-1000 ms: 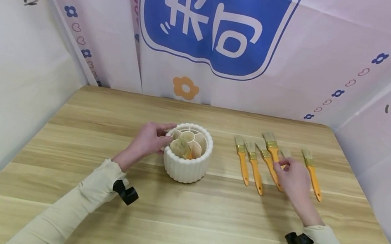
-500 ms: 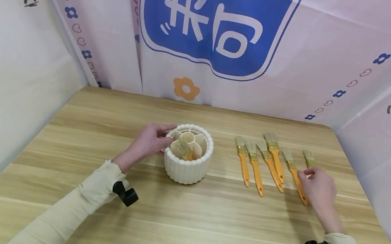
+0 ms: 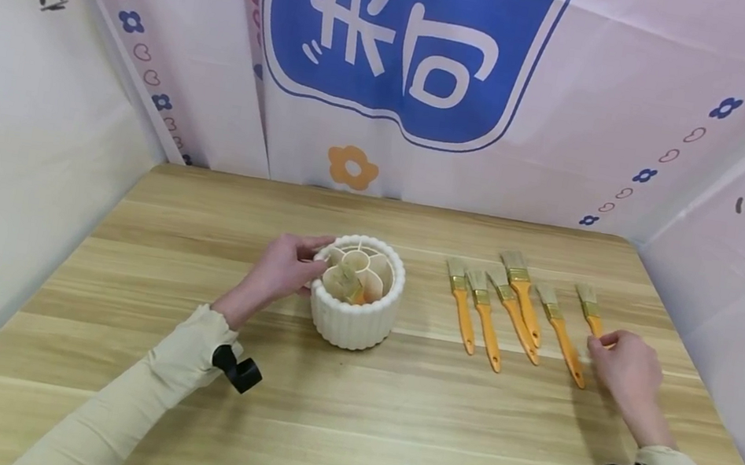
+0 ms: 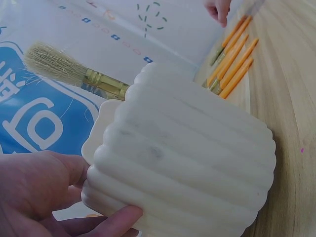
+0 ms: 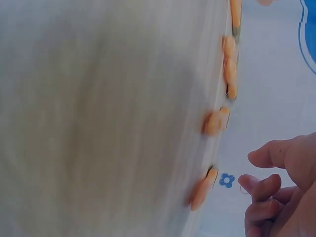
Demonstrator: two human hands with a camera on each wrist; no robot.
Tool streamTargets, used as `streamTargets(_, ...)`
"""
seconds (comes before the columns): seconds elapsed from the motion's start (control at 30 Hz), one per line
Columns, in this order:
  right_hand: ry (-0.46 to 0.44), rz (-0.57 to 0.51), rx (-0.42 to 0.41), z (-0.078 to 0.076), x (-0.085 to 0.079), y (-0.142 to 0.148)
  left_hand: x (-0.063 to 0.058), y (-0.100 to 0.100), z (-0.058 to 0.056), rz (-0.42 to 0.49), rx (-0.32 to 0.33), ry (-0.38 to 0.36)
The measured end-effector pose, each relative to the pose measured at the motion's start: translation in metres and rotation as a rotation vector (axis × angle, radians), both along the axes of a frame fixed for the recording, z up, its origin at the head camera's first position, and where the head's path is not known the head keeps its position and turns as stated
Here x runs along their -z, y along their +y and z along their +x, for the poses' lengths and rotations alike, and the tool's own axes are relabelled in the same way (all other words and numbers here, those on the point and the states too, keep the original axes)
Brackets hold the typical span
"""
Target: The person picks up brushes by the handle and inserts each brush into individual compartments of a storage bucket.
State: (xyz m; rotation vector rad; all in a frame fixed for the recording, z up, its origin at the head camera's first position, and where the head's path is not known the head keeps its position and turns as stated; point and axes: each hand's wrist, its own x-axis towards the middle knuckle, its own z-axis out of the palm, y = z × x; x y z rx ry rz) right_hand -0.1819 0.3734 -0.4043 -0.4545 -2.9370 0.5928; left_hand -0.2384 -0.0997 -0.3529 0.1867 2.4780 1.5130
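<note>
A white ribbed pot point(image 3: 351, 325) with petal-shaped compartments stands on the table left of the brushes. One paintbrush point(image 4: 64, 66) is in it, bristles up and leaning out past the rim. My left hand point(image 3: 285, 268) grips the pot's left side at the rim; in the left wrist view a fingertip presses the ribbed wall. My right hand point(image 3: 628, 372) is at the handle of the rightmost paintbrush point(image 3: 589, 307), covering its lower end in the head view. In the right wrist view its thumb and fingers point(image 5: 269, 153) are apart, with nothing between them.
Several more flat paintbrushes point(image 3: 567, 343) with orange handles lie in a loose row right of the pot, bristles toward the back. Two of them overlap near the middle point(image 3: 525, 306). Printed cloth walls point(image 3: 565, 132) enclose the wooden table point(image 3: 344, 435) behind and on both sides.
My right hand has moved right and toward me, from above the middle brushes to the rightmost one, uncovering the brush beside it. The left hand and pot have stayed put.
</note>
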Motion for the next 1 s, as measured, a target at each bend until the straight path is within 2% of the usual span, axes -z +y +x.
streamTargets(0.2, -0.039, 0.02, 0.012, -0.008, 0.0, 0.011, -0.002, 0.0, 0.0, -0.01, -0.007, -0.004)
streamTargets(0.6, -0.184, 0.019, -0.013, -0.033, -0.003, 0.021, 0.0, -0.001, 0.0, -0.024, -0.012, -0.004)
streamTargets(1.0, -0.225, 0.002, -0.027, -0.04, 0.002, 0.023, -0.002, -0.001, 0.002, -0.027, -0.011, -0.009)
